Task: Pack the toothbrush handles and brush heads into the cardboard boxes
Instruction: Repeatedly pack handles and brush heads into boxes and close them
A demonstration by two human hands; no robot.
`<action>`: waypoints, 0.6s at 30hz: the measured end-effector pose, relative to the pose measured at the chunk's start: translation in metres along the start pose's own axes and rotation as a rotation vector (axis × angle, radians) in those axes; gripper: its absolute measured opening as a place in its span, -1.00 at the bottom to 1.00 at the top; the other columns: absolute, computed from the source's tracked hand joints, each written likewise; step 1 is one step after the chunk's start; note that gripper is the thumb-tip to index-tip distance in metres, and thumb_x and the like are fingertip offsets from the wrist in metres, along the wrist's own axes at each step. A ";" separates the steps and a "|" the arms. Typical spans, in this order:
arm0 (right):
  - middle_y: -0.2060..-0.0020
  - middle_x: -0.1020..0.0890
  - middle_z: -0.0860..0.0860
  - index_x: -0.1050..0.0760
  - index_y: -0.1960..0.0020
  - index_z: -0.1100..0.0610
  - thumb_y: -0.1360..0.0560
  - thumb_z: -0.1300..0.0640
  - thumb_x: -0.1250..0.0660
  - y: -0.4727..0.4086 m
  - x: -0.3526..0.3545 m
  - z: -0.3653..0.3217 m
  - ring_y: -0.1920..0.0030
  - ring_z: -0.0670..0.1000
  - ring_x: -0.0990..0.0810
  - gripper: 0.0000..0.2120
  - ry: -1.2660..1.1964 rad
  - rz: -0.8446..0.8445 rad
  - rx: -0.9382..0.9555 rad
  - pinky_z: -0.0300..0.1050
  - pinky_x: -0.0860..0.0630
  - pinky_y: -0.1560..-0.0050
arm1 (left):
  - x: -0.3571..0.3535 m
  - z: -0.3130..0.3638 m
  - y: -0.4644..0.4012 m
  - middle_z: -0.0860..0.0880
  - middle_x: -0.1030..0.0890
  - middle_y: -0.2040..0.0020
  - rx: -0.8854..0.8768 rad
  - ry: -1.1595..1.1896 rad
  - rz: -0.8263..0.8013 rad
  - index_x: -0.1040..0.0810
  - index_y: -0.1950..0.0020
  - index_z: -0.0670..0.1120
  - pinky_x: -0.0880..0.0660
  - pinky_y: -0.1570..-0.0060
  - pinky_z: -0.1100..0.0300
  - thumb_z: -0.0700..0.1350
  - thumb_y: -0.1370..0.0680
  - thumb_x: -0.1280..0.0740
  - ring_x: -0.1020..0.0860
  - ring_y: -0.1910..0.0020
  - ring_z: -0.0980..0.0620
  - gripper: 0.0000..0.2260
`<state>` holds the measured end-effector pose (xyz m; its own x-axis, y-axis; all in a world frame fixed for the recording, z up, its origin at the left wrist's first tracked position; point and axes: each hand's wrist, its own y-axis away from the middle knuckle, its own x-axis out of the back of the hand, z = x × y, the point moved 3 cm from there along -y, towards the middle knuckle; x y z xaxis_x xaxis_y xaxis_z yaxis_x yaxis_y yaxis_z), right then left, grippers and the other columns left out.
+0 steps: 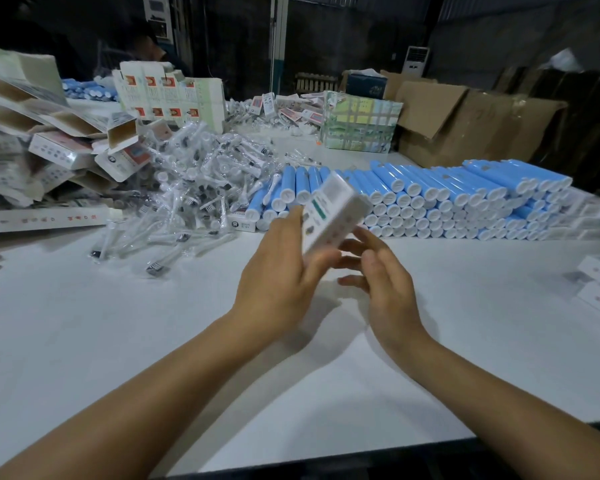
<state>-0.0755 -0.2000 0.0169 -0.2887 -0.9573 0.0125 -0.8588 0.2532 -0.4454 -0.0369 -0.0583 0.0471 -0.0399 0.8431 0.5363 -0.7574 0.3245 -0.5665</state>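
Left hand (281,268) grips a blurred white box (329,211), tilted, above the desk (118,341). Right hand (381,282) just beside its lower end, fingers loosely spread; contact unclear. Blue handles (447,199) stacked at 1 o'clock. Bagged brush heads (191,188) heaped at 11; open boxes (59,133) at 10.

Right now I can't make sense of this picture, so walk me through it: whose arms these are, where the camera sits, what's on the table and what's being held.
There is no machine here. One camera, worn on a person's head, looks down at their two bare arms. The left hand grips a small white cardboard box, lifted off the white table. The right hand is open beside it, fingers relaxed. Behind lie a stack of blue toothbrush handles, a heap of bagged brush heads and a pile of empty boxes at far left. Brown cartons stand at the back.
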 end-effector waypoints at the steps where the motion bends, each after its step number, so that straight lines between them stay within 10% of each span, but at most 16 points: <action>1: -0.05 -0.63 -0.17 -0.41 -0.24 -0.13 -0.52 -0.02 -0.14 0.002 -0.001 0.001 -0.03 -0.06 -0.61 -0.70 0.045 -0.012 0.012 -0.20 -0.54 0.05 | 0.001 0.000 -0.001 0.08 -0.49 -0.11 0.062 0.274 0.011 -0.35 -0.32 0.04 -0.43 0.05 0.27 0.23 -0.57 -0.13 -0.47 -0.05 0.18 -0.59; 8: -0.12 -0.44 -0.18 -0.34 -0.32 -0.21 -0.41 -0.18 -0.28 0.007 -0.015 0.008 -0.12 -0.20 -0.47 -0.52 0.372 -0.194 0.003 -0.37 -0.47 0.02 | -0.017 -0.016 0.009 -0.06 -0.69 0.00 0.897 1.385 -0.068 -0.48 -0.27 -0.06 -0.59 0.08 0.09 0.18 -0.61 -0.12 -0.68 0.07 -0.01 -0.59; 18: -0.07 -0.38 0.00 -0.35 -0.43 -0.01 -0.49 0.01 -0.25 0.002 -0.009 0.002 -0.17 -0.01 -0.33 -0.50 0.674 -0.217 0.032 -0.18 -0.31 -0.23 | -0.026 -0.025 0.015 -0.25 -0.62 -0.05 0.824 1.271 -0.101 -0.51 -0.14 -0.28 -0.48 -0.17 -0.13 -0.32 -0.42 -0.19 -0.58 -0.01 -0.19 -0.69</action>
<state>-0.0738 -0.1908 0.0135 -0.3204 -0.6884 0.6507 -0.9167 0.0522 -0.3962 -0.0315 -0.0646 0.0092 0.2783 0.7709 -0.5730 -0.8815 0.4418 0.1664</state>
